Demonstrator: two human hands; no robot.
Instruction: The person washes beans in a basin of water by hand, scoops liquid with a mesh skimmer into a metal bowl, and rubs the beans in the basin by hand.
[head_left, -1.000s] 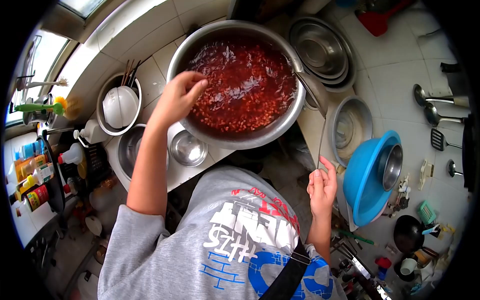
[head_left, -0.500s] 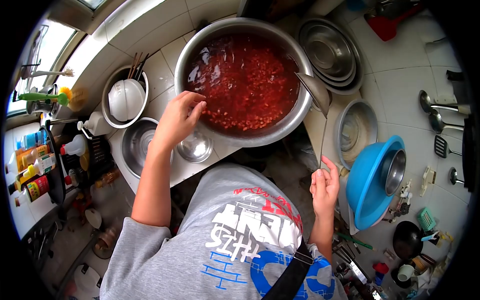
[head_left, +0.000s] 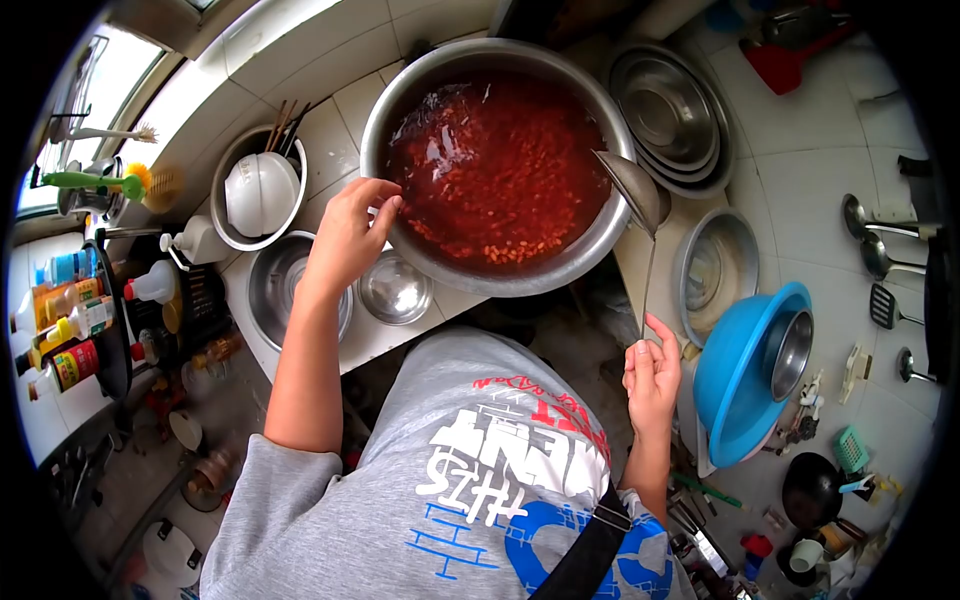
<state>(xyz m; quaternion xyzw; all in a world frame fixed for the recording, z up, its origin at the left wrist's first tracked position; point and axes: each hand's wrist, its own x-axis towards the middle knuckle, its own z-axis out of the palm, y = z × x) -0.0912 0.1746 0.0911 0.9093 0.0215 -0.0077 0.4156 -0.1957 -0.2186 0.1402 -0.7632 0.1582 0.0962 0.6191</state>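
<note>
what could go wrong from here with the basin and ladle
The right hand grips the ladle near the end of its thin handle, so it might twist and drip outside the steel basin. The basin's near edge juts past the counter, so a bump might slop the red liquid. The left forearm could knock the small steel bowl beside it.

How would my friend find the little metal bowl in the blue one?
Start at the huge metal basin full of red liquid, then look right, past the right hand, to the bright blue basin. Inside it is a small, round, silvery bowl. The wider metal pan nearby is outside the blue basin.
</note>
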